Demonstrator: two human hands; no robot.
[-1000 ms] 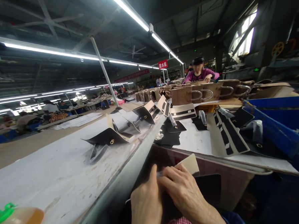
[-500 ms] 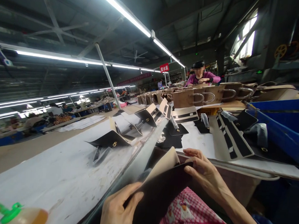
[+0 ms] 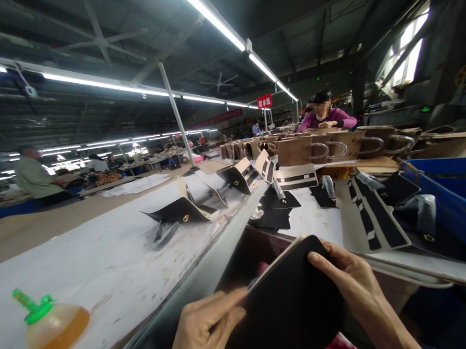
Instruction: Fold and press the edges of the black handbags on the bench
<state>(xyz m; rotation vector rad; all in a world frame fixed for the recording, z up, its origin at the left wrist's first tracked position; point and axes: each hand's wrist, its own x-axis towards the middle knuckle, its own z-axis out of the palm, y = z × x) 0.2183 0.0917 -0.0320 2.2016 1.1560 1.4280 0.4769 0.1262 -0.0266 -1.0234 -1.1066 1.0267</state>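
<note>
I hold a black leather piece (image 3: 288,307) with both hands, low in front of me and below the table edge. My left hand (image 3: 203,326) grips its lower left corner, fingers closed on the edge. My right hand (image 3: 352,285) pinches its upper right edge with the thumb on the black face. A thin tan lining shows along the piece's top edge. Just ahead, on the white belt (image 3: 95,271), lies a folded black piece with a gold snap (image 3: 182,211).
A bottle of amber glue with a green cap (image 3: 51,324) stands at lower left. Cut black and tan pieces (image 3: 365,218) cover the table on the right, beside a blue bin (image 3: 446,191). Tan bags with handles (image 3: 316,147) line the back. A person in purple (image 3: 327,117) works there.
The black piece has been lifted and turned, so its black face now fronts me and the tan lining is hidden. My right hand moved to its upper edge. The view shifted right.
</note>
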